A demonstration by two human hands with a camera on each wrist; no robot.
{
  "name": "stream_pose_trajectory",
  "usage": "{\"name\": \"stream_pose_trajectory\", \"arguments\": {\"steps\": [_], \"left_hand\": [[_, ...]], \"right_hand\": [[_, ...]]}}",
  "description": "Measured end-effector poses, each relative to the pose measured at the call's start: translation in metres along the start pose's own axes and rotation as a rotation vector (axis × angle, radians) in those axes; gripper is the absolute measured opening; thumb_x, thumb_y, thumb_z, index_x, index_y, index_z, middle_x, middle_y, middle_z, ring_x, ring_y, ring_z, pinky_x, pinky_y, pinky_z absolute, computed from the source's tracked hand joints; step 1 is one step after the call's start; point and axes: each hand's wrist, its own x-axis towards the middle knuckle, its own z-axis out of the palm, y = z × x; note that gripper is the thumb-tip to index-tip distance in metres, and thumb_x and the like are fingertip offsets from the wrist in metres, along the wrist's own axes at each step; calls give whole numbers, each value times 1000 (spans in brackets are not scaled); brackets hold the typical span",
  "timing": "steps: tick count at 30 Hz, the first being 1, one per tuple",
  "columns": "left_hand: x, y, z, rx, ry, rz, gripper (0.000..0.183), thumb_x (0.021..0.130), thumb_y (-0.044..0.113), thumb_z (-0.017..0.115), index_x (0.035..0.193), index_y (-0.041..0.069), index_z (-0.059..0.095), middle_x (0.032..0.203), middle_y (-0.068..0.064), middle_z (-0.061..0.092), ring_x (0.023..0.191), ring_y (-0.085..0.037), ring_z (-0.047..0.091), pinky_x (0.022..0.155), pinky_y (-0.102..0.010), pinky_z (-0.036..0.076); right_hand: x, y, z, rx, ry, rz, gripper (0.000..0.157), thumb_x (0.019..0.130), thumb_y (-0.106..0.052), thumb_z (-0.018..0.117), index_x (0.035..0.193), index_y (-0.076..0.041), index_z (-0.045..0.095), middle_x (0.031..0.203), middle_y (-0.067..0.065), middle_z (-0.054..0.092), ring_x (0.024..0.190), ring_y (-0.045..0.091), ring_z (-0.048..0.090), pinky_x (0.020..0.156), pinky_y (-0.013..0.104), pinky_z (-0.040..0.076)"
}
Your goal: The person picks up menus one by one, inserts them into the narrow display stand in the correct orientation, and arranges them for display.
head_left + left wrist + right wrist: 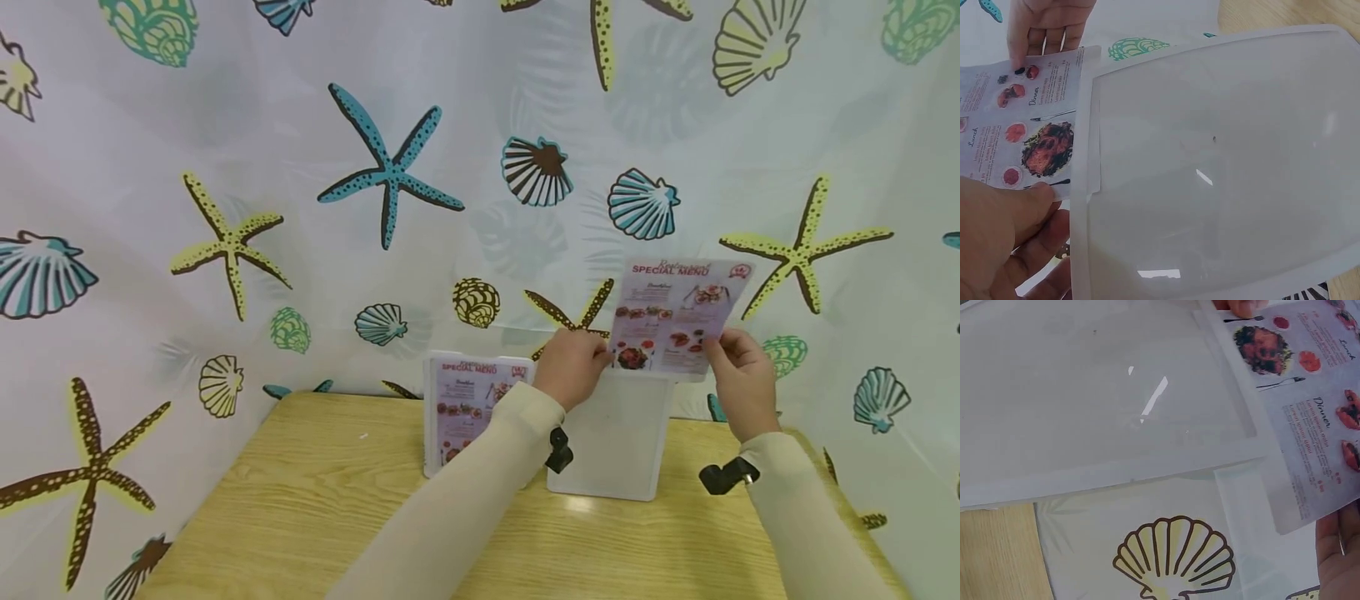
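A printed menu sheet stands tilted above a clear, white-rimmed sign holder, its bottom edge at the holder's top. In the left wrist view, a strip of the menu's lower edge shows behind the holder's clear front. My left hand pinches the sheet's lower left edge, thumb on the printed face, fingers behind, right beside the holder's rim. With thumb and fingers, my right hand holds the lower right edge. The right wrist view shows the sheet's lower corner sticking out past the holder's rim.
To the left stands a second white-rimmed holder with a matching menu in it, partly hidden by my left arm. Both holders stand on a wood-grain table. Behind hangs a white curtain printed with shells and starfish.
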Motion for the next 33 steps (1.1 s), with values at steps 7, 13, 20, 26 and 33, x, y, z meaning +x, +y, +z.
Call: {"name": "stream_pose_trajectory", "arguments": {"steps": [7,13,20,26,33], "left_hand": [[-2,-3,-4,62,6,-16,39,105,32,63,68,19,61,60,6,55,55,-13,46,68,-31,40],[-3,-6,-5,62,-2,-23,40,105,32,63,68,19,60,59,6,54,56,-14,46,71,-32,40],[-2,-10,-7,49,7,-25,37,106,31,62,72,18,67,59,6,56,55,-13,46,68,-31,40],[-6,-13,-3,53,17,-23,40,104,30,64,66,18,60,58,5,55,56,-15,46,71,-33,40],[-4,-12,-4,26,26,-29,46,107,31,60,64,17,54,56,4,48,55,-15,43,76,-34,40]], "right_hand": [[-5,9,0,-75,-35,-2,34,105,-32,62,117,-1,66,97,-14,68,94,5,64,82,15,51],[-7,10,1,-97,-37,-17,35,105,-31,61,116,2,66,94,-13,67,90,6,62,79,14,50],[-7,15,-1,-141,-66,2,37,106,-34,59,118,0,66,95,-12,65,94,11,61,79,14,49],[-8,23,-5,-195,-138,51,42,107,-37,57,125,0,65,102,-12,65,98,8,60,84,16,48],[-13,24,-6,-225,-176,53,40,108,-35,55,121,1,65,96,-9,63,88,8,57,67,18,47]]}}
